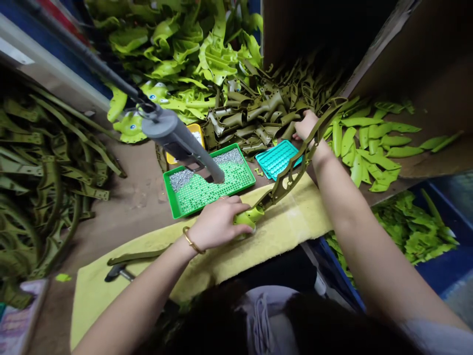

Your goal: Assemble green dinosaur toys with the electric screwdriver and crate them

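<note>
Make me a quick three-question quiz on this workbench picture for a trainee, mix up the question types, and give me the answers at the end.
1. Multiple choice: what does the left hand hold?
A) the hanging grey tool
B) a lime-green piece
C) the teal tray

2. True or false: from the wearer's viewpoint, the teal tray lies to the left of the green tray.

3. Fill in the colour: the fingers of the right hand are at the edge of a heap of ____ parts.

Key: 1. B. 2. False; it lies to the right. 3. Olive-brown.
</note>
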Demonstrator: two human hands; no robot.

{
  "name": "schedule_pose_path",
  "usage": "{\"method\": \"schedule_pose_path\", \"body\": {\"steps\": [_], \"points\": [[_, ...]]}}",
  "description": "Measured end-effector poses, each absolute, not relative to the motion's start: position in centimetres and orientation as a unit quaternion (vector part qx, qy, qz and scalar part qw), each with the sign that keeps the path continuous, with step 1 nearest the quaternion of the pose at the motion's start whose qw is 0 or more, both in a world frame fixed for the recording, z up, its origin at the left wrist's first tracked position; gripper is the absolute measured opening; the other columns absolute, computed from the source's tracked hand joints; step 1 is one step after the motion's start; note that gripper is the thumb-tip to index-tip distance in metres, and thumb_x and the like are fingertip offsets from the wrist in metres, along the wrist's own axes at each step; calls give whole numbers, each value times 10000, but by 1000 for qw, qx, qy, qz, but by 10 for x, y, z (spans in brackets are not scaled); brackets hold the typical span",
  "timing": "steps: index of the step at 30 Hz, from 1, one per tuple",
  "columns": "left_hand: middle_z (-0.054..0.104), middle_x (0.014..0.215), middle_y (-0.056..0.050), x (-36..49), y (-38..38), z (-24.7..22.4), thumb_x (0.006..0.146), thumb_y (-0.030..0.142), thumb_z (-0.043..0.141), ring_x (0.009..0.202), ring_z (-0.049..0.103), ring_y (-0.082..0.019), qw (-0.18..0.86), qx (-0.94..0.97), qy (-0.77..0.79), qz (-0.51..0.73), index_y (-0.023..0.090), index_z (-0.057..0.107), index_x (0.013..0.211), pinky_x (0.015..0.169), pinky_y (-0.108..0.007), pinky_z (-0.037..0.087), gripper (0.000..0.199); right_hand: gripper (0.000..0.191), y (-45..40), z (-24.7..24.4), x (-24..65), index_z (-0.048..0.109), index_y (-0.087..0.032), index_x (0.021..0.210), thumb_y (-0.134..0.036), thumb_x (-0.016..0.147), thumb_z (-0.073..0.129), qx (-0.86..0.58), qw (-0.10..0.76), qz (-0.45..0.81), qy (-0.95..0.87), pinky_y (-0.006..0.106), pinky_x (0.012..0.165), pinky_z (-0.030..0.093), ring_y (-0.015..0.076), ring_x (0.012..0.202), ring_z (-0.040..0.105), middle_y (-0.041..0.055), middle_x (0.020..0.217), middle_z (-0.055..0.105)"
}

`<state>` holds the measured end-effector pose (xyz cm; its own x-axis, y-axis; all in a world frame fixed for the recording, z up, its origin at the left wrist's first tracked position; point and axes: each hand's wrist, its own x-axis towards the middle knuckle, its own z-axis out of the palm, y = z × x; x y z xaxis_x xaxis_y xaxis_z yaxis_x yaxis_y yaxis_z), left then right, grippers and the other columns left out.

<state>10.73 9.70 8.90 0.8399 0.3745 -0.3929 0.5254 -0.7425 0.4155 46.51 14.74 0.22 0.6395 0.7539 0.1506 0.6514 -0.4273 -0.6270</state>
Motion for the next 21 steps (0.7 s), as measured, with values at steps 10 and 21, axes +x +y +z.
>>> {"method": "schedule_pose_path", "body": {"steps": [10,21], "points": [[656,1032,-60,105,89,91,822,506,645,981,610,-266,235,930,248,-139,223,669,1173,832,-382,489,452,484,148,16,424,542,-179,1332,-232,852,529,-780,143,10,-609,513,960,454,359,1174,471,156,1402,464],[659,1004,-63,105,93,89,800,531,666,972,619,-252,251,928,245,-127,236,679,1172,820,-362,488,475,380,141,30,365,652,-135,1108,-415,895,508,-712,153,43,-684,469,955,465,324,1121,536,172,1163,624]]}}
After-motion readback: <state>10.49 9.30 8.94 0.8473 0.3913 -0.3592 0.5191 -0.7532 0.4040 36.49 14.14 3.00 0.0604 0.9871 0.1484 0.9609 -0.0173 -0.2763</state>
